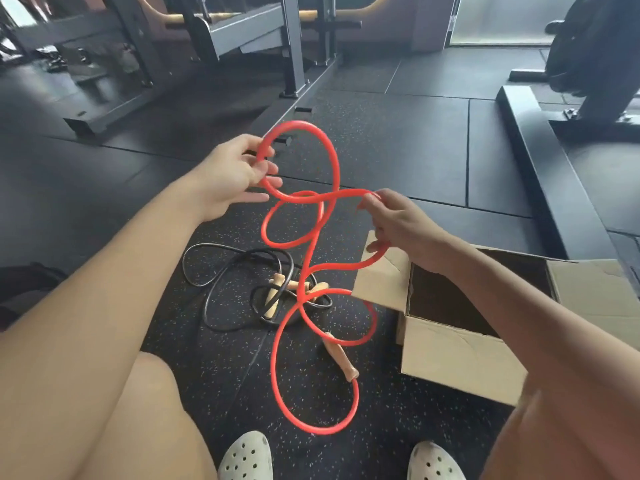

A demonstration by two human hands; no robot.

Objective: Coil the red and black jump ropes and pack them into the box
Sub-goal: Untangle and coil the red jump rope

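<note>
The red jump rope (333,157) hangs in loose loops between both hands above the floor. My left hand (230,174) pinches one loop at the upper left. My right hand (401,226) grips the rope further along, just over the box's left flap. The rope's lower loops trail down to the floor, where one wooden handle (339,356) lies. The black jump rope (221,271) lies uncoiled on the floor below my hands, its wooden handles (273,297) in the tangle. The open cardboard box (450,362) stands on the floor to the right, its inside dark and partly hidden by my right arm.
The floor is black speckled rubber matting (398,133). Grey gym machine frames (294,64) stand at the back left, and another machine base (540,161) runs along the right. My bare knee (152,410) and two white clogs (246,455) show at the bottom.
</note>
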